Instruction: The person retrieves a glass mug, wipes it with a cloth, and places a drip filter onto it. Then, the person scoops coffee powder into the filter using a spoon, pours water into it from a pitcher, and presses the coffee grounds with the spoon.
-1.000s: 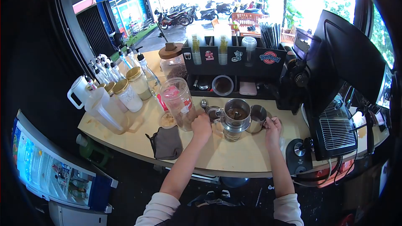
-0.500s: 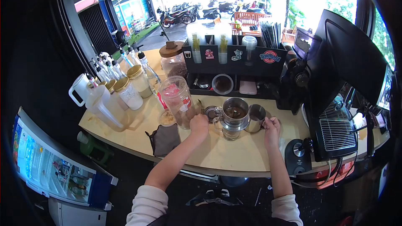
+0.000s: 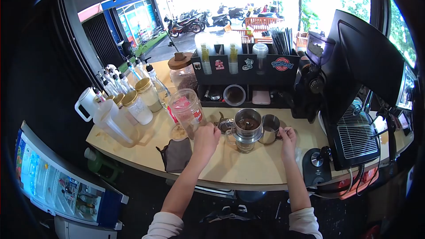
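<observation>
My left hand [image 3: 207,139] is closed beside the lower part of a tall clear plastic jar [image 3: 188,110]; what its fingers hold, if anything, is hidden. With curled fingers, my right hand [image 3: 288,138] grips the handle of a steel milk pitcher [image 3: 270,130]. Between my hands stands a metal drip filter [image 3: 248,123] with dark liquid inside, set on top of a glass mug [image 3: 245,146]. A round dark metal piece [image 3: 224,125] lies just left of the filter. Near my left forearm is a folded dark grey cloth [image 3: 178,156].
Lidded jars [image 3: 138,107], pump bottles and a plastic pitcher [image 3: 116,124] crowd the left side. A black organizer [image 3: 248,73] with cups stands behind. At right are a tamper [image 3: 316,157] and an espresso machine [image 3: 358,137]. The counter's front edge [image 3: 248,186] runs near me.
The view has tilted slightly upward, so the counter things sit lower. My left hand has shifted slightly towards me beside the jar. My right hand stays at the pitcher's handle.
</observation>
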`<action>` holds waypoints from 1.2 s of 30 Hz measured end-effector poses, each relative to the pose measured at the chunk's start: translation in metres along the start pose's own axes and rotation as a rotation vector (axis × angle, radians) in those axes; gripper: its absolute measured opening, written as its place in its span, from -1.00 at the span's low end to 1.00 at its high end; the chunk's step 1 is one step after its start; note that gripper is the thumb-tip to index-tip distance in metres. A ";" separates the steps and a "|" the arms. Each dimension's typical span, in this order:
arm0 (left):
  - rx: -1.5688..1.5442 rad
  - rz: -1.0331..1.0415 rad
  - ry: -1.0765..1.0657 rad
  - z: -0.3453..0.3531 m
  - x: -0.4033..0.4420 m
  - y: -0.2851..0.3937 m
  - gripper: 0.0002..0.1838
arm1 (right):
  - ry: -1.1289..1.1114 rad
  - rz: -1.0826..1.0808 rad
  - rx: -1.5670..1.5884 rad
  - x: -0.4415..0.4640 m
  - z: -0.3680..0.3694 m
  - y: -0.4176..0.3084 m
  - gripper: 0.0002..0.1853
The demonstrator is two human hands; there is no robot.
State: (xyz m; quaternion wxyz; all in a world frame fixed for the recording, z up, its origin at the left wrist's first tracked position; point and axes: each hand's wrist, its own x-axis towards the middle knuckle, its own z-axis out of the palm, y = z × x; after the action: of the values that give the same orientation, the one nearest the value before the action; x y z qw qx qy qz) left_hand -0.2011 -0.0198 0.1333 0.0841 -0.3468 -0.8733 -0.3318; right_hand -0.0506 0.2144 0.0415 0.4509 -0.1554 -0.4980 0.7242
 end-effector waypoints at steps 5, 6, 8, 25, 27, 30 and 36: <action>-0.370 -0.068 0.130 -0.045 -0.015 0.035 -0.78 | 0.203 -0.167 -0.218 -0.010 0.023 -0.024 -0.86; -0.376 -0.063 0.130 -0.053 -0.019 0.040 -0.78 | 0.206 -0.174 -0.221 -0.011 0.025 -0.030 -0.86; -0.461 -0.011 0.150 -0.069 -0.025 0.050 -0.77 | 0.204 -0.563 -0.492 -0.009 0.030 -0.042 -0.78; -0.853 0.288 0.106 -0.051 -0.019 0.074 -0.75 | -0.501 -0.979 -0.926 -0.016 0.139 -0.153 -0.77; -0.964 0.267 0.133 -0.037 -0.007 0.060 -0.62 | -0.407 -0.847 -0.838 -0.012 0.131 -0.160 -0.85; -0.660 0.404 0.267 -0.016 0.010 0.045 -0.21 | -0.335 -0.343 -0.608 -0.007 0.120 -0.163 -0.94; -0.736 0.266 -0.137 0.019 0.018 0.033 0.17 | -0.412 -0.333 -0.646 -0.003 0.114 -0.148 -0.92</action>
State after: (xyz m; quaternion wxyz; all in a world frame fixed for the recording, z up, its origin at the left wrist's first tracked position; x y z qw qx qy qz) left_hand -0.1914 0.0199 0.1430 -0.0620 -0.4852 -0.6469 -0.5850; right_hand -0.0520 0.1597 0.2205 0.3808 -0.0584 -0.7977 0.4639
